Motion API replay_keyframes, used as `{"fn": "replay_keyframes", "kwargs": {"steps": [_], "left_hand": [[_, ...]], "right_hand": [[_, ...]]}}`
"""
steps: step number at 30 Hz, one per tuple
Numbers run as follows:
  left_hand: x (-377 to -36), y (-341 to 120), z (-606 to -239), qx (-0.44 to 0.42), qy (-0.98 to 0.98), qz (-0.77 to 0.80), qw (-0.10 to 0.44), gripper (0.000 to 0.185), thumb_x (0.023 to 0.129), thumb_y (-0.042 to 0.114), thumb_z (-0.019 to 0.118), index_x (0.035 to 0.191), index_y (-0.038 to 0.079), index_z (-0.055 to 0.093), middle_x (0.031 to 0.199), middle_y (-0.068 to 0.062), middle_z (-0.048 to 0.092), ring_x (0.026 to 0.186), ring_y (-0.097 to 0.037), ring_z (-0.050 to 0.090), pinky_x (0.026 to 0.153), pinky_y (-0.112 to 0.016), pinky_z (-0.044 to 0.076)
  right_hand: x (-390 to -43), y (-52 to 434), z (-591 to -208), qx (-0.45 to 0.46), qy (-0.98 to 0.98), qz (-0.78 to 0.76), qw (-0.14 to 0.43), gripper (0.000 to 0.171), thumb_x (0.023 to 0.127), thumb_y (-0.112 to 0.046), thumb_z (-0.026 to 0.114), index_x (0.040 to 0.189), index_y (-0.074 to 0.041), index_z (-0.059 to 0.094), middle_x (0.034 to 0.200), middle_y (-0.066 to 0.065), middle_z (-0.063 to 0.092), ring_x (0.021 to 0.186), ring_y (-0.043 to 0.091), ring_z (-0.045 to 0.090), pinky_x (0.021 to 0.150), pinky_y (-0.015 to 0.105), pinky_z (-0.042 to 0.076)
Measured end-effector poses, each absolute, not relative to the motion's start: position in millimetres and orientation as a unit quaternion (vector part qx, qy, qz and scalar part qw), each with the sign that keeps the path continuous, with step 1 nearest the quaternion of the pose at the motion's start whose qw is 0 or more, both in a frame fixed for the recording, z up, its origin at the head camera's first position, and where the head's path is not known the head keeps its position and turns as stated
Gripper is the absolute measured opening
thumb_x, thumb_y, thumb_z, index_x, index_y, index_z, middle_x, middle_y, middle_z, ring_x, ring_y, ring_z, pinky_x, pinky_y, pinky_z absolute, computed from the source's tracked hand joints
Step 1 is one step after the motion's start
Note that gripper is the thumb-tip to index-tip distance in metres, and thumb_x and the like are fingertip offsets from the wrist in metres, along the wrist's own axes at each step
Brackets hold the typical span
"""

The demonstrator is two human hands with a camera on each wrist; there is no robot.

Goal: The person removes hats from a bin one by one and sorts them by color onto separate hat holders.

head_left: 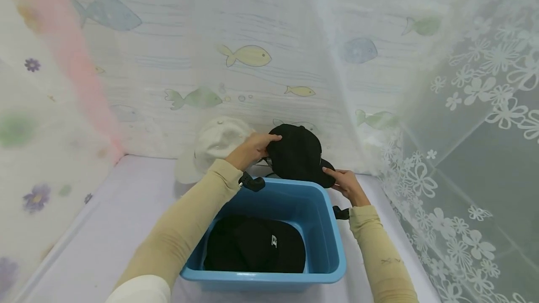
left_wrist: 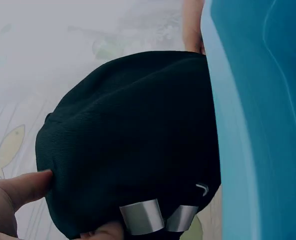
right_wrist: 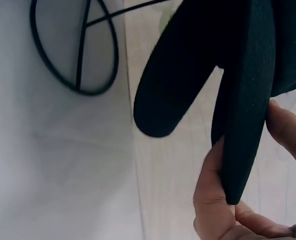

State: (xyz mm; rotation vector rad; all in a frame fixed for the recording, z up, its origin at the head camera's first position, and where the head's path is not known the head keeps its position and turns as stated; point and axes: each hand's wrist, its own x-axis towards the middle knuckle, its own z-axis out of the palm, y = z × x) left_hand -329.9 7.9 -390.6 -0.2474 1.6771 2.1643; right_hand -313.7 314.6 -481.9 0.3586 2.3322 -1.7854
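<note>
Both hands grip black cap (head_left: 297, 153) above blue bin (head_left: 324, 228) far rim: left hand (head_left: 251, 149) on crown, right hand (head_left: 346, 184) pinching brim (second black cap (head_left: 257, 247) inside bin).

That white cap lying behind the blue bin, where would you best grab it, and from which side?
Probably by its brim, coming from the front left. The white cap lies beside the black cap that the left hand and right hand hold; its brim juts forward and left, clear of the blue bin.
</note>
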Motion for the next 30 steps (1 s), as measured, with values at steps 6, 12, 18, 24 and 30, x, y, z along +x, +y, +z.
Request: {"fn": "replay_keyframes", "kwargs": {"steps": [6,12,18,24,30], "left_hand": [[-328.8,10.7,-394.4,-0.079,0.604,0.775,0.168,0.070,0.097,0.013,0.070,0.153,-0.007,0.033,0.152,-0.021,0.047,0.134,-0.035,0.055,0.109,-0.041,0.048],[-327.8,12.8,-395.1,-0.077,0.646,0.741,0.167,0.087,0.095,0.021,0.073,0.159,-0.003,0.019,0.158,-0.022,0.037,0.141,-0.036,0.045,0.115,-0.043,0.041],[-331.5,13.5,-398.1,-0.075,0.658,0.730,0.169,0.102,0.090,0.029,0.079,0.161,-0.001,0.012,0.161,-0.021,0.032,0.143,-0.037,0.042,0.117,-0.044,0.040],[-328.3,14.5,-401.5,-0.063,0.687,0.707,0.157,0.111,0.087,0.039,0.081,0.163,0.003,0.008,0.165,-0.020,0.023,0.148,-0.039,0.034,0.120,-0.049,0.034],[-324.0,16.7,-408.1,-0.054,0.709,0.691,0.133,0.111,0.087,0.043,0.080,0.163,0.003,0.009,0.166,-0.020,0.021,0.148,-0.040,0.032,0.119,-0.053,0.033]], "right_hand": [[-316.5,315.1,-475.1,0.108,0.824,-0.551,0.074,0.064,0.094,-0.034,0.073,0.137,0.011,0.054,0.124,0.018,0.057,0.080,0.007,0.064,0.082,0.024,0.059],[-320.7,314.5,-470.5,0.115,0.839,-0.528,0.063,0.063,0.091,-0.036,0.077,0.130,0.009,0.060,0.116,0.015,0.060,0.082,0.009,0.064,0.083,0.026,0.059],[-324.1,314.6,-468.3,0.123,0.845,-0.516,0.072,0.067,0.091,-0.039,0.076,0.135,0.008,0.058,0.126,0.019,0.058,0.087,0.011,0.064,0.092,0.032,0.058],[-327.4,313.9,-471.5,0.134,0.843,-0.516,0.074,0.068,0.089,-0.039,0.078,0.134,0.008,0.058,0.118,0.014,0.059,0.080,0.007,0.063,0.079,0.024,0.059],[-327.7,312.9,-479.2,0.134,0.841,-0.517,0.080,0.069,0.089,-0.038,0.079,0.135,0.008,0.059,0.113,0.013,0.062,0.078,0.008,0.067,0.081,0.029,0.061]]}}
